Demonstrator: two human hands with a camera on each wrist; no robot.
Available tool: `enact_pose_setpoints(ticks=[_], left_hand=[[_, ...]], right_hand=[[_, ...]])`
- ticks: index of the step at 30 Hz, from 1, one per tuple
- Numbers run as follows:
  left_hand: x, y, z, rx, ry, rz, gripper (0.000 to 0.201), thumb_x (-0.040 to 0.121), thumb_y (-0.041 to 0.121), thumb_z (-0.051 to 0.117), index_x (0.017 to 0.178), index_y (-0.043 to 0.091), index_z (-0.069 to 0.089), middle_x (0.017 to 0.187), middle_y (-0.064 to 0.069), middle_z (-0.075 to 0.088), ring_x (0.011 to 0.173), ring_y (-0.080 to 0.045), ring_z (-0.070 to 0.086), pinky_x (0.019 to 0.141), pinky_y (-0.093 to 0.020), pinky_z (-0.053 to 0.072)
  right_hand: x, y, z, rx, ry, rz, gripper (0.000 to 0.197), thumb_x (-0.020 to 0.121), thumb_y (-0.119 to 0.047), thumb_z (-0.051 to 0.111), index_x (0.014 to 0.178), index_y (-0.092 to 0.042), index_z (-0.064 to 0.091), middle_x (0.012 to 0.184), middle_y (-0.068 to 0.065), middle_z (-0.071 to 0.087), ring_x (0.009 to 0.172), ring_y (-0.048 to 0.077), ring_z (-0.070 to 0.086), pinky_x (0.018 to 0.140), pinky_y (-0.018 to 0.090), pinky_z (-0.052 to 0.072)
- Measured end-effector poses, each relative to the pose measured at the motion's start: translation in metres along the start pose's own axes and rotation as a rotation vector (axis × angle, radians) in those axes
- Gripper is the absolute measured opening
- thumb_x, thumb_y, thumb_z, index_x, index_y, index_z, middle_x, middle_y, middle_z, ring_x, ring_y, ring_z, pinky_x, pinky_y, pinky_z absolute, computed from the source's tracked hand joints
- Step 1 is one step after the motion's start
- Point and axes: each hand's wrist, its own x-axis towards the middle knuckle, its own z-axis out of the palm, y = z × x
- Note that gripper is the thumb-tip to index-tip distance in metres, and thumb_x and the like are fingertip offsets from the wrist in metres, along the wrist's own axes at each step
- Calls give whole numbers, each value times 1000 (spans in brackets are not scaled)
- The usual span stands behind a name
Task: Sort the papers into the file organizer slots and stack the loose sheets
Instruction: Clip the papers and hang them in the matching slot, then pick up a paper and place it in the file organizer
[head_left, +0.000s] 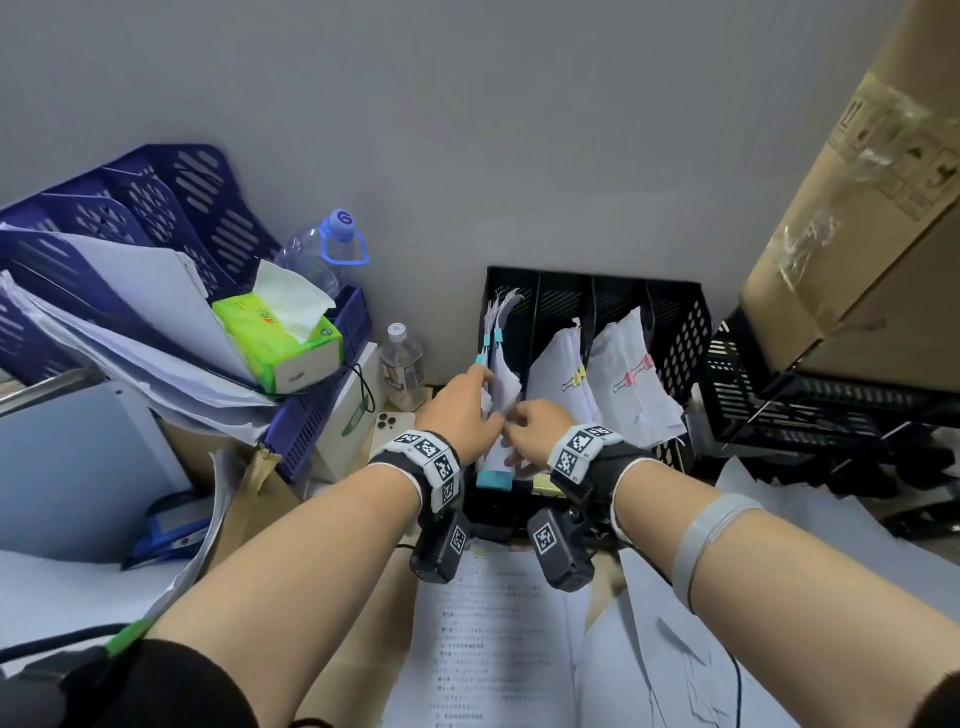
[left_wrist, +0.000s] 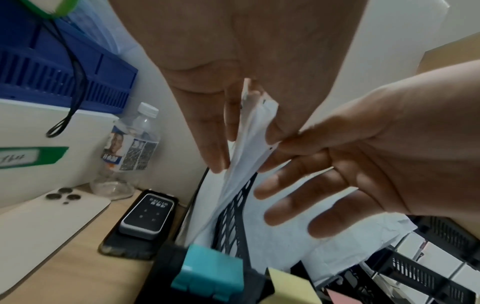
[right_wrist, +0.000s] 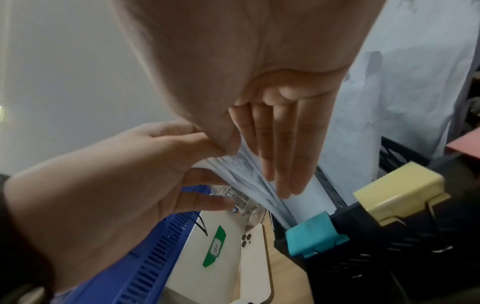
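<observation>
Head view: left hand (head_left: 462, 410) and right hand (head_left: 535, 423) both pinch the paper bundle (head_left: 506, 387), which stands in the leftmost slot of the file organizer (head_left: 675, 293) at the table's back edge. Left wrist view: the right thumb and forefinger nip the sheets. Right wrist view: the edges are fanned, so I'd square them, then press down evenly.

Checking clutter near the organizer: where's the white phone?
Head view: the white phone lies face down on the desk, left of the black file organizer, beside the left hand, before the small bottle.
</observation>
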Motion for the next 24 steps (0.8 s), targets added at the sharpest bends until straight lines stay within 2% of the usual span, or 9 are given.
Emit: enact_pose_setpoints(ticks=[2,4,6,9,11,15,17,21,24], left_hand=[[-6,-5,5,-102,-2,20,65,79,34,63,138,32,35,120,-1,59,95,-24,65,84,-42,56],[-16,-11,14,-293,33,-38,72,77,32,67,139,33,31,101,2,61,77,-18,65,75,-39,58],[-25,-23,30,-454,47,-177,63,80,20,71,133,24,37,81,1,62,66,-16,61,74,-43,57],[-41,-49,62,-493,-40,-409,32,81,12,70,103,24,49,72,-1,61,71,-20,62,81,-49,57],[-61,-68,80,-367,-125,-546,22,82,15,68,98,22,54,85,-4,62,81,-24,62,81,-41,56],[-116,-98,113,-149,-265,-758,61,87,25,68,139,7,41,128,-15,60,107,-32,61,79,-32,46],[-138,-102,129,-168,-272,-783,60,88,25,67,137,5,40,129,-17,59,113,-34,60,80,-34,47],[-160,-101,150,-208,-227,-831,49,88,17,63,131,7,43,121,-18,63,106,-35,63,82,-35,50],[-165,-100,155,-227,-189,-814,51,87,17,66,134,10,50,131,-14,59,114,-32,60,90,-32,47]], right_hand=[[-5,7,0,21,-26,20,29,98,-15,46,122,-5,58,101,17,70,73,29,71,71,46,62],[-12,21,2,58,-94,86,26,98,-13,43,114,-3,60,87,12,69,71,30,70,70,43,60],[-18,39,7,79,-144,140,22,98,-15,43,107,-6,62,81,9,68,68,29,69,69,42,60],[-31,80,17,64,-171,247,19,97,-16,44,102,-7,61,86,10,67,67,25,69,59,33,57],[-39,110,24,34,-204,318,20,96,-14,45,103,-6,61,91,11,67,71,25,69,59,32,57],[-40,180,44,-322,-296,367,10,83,-11,55,73,-11,57,90,10,68,89,31,71,71,32,58],[-37,209,58,-329,-331,422,8,73,-15,55,70,-8,58,88,13,73,90,35,72,81,41,59],[-53,223,78,-107,-244,385,17,72,-14,55,58,-16,46,49,4,57,55,26,62,62,34,52],[-63,221,77,-78,-193,329,21,73,-19,61,62,-19,42,60,5,55,59,24,58,58,33,46]])
